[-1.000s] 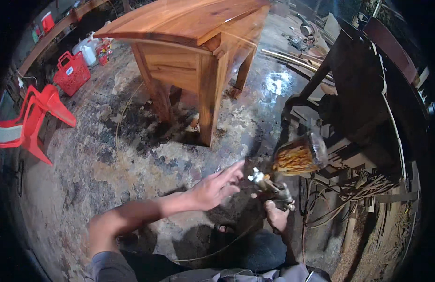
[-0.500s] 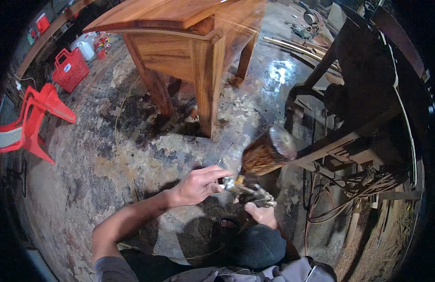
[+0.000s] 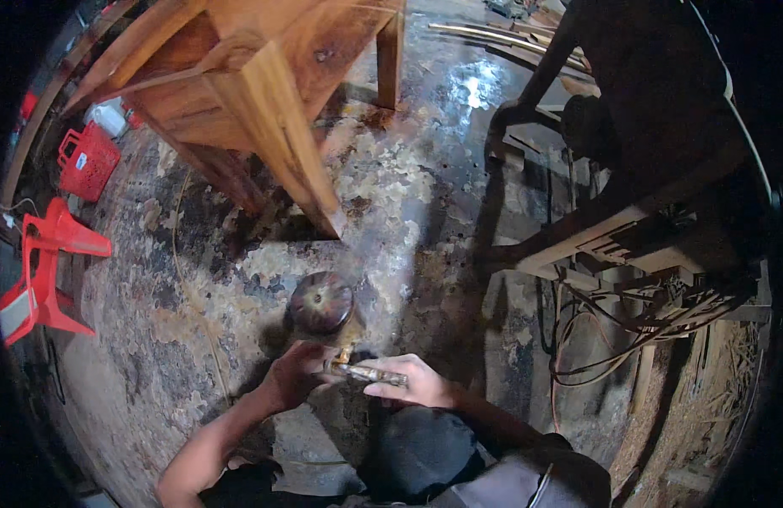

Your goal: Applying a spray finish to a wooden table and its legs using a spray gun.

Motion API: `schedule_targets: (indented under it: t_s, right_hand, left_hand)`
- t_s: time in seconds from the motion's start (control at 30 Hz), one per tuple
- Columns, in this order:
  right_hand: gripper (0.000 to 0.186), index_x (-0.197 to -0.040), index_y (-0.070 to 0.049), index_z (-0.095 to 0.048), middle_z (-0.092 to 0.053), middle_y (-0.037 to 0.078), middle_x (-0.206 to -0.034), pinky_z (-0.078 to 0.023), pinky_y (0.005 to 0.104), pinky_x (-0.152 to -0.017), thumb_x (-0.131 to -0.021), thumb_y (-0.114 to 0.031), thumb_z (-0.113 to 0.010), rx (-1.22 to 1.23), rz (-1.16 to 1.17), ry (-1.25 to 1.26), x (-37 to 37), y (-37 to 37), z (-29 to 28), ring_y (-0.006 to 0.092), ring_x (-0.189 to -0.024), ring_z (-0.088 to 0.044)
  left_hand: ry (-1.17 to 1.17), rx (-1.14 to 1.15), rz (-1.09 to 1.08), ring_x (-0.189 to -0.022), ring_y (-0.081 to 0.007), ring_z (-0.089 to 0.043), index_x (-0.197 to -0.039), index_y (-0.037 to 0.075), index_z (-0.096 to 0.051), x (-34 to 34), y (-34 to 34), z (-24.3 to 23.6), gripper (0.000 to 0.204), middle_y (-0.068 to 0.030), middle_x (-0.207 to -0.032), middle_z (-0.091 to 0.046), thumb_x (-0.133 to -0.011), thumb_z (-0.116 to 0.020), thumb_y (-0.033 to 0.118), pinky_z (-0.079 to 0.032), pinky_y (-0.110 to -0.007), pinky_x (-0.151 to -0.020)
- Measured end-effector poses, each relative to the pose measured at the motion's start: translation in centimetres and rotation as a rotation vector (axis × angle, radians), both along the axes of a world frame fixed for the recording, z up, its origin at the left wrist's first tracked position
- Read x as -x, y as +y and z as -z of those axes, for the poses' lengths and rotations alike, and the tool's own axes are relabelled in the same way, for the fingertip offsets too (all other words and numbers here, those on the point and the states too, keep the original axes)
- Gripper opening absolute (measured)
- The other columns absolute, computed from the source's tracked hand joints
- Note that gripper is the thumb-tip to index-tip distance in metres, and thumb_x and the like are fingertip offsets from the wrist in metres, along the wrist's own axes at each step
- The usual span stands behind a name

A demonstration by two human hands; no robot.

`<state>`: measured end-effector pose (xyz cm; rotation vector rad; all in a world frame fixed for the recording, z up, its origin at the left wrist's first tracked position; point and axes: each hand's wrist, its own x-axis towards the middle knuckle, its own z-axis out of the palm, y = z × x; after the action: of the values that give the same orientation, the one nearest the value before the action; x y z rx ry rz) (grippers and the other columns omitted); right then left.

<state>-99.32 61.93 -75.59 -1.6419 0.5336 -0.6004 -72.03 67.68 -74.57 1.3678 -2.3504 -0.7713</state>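
A metal spray gun [image 3: 366, 372] with a round, stained cup [image 3: 319, 303] on top is held low in front of me. My right hand [image 3: 413, 383] grips its handle end. My left hand [image 3: 303, 372] is closed on the front end near the nozzle, with some fingers hidden and a little blurred. Beyond the gun stands a reddish-brown wooden piece of furniture [image 3: 273, 118], one leg of it close above the cup.
A red plastic chair [image 3: 49, 254] and a red basket [image 3: 91, 169] are at the left. A dark structure [image 3: 628, 152] rises at the right over wood scraps and coiled hoses [image 3: 612, 339]. Long strips [image 3: 510, 42] lie on the stained floor [image 3: 417, 254] behind.
The spray gun has turned and moved left, its cup now seen from above. My left hand has closed on its front, and the view has tilted down and shifted.
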Motion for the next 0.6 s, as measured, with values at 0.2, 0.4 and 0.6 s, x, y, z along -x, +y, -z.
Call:
schedule_targets:
  t_s: [0.2, 0.4, 0.6]
  right_hand:
    - [0.041, -0.119, 0.002, -0.064, -0.069, 0.019, -0.091, -0.051, 0.0333, -0.073, -0.09, -0.025, -0.075, -0.273, -0.097, -0.048, 0.5, -0.6, 1.1, 0.025, -0.077, -0.068]
    - [0.041, -0.122, 0.004, -0.065, -0.073, 0.013, -0.092, -0.052, 0.0292, -0.069, -0.089, -0.018, -0.077, -0.339, -0.081, -0.024, 0.1, -0.7, 0.1, 0.0139, -0.074, -0.068]
    - [0.04, -0.119, 0.006, -0.064, -0.072, 0.018, -0.097, -0.053, 0.0312, -0.077, -0.089, -0.017, -0.077, -0.204, 0.099, -0.11, -0.7, 0.8, 0.7, 0.0206, -0.084, -0.071]
  left_hand:
    - [0.074, 0.037, -0.113, -0.099, -0.0353, -0.065, -0.131, 0.007, -0.057, -0.1, 1.1, 0.4, 0.048, -0.0162, -0.117, -0.065, -0.085, -0.071, 0.011, -0.055, -0.044, -0.08]
    - [0.114, 0.135, -0.088, -0.083, -0.0353, -0.068, -0.129, 0.006, -0.057, -0.9, 0.2, -1.3, 0.041, -0.0158, -0.103, -0.069, -0.088, -0.066, 0.006, -0.056, -0.042, -0.07]
    - [0.294, -0.093, -0.117, -0.074, -0.032, -0.068, -0.112, 0.004, -0.065, -1.1, -2.5, -1.4, 0.021, -0.0158, -0.091, -0.07, -0.093, -0.058, 0.007, -0.056, -0.037, -0.068]
